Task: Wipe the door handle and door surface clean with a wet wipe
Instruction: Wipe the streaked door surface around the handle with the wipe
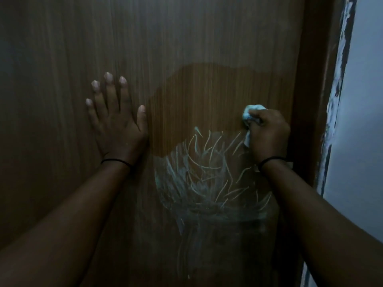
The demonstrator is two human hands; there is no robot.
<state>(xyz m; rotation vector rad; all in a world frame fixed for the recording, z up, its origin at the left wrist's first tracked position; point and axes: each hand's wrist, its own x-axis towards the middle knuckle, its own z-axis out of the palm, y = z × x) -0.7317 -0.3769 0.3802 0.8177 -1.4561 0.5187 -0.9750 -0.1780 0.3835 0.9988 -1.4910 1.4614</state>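
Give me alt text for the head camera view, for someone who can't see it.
A person's right hand presses a balled white wipe against a brown wood-grain door, just above a patch of pale scribbles and smears. The left hand lies flat and open on the door, fingers spread. A darker wiped area surrounds the wipe; the frame and a pale wall are at right.

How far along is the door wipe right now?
Done: a darker wiped patch on the door. In hand: the right hand presses the balled wet wipe near the door's edge; the left hand lies flat. Left: the whitish scribbles below. No handle visible.
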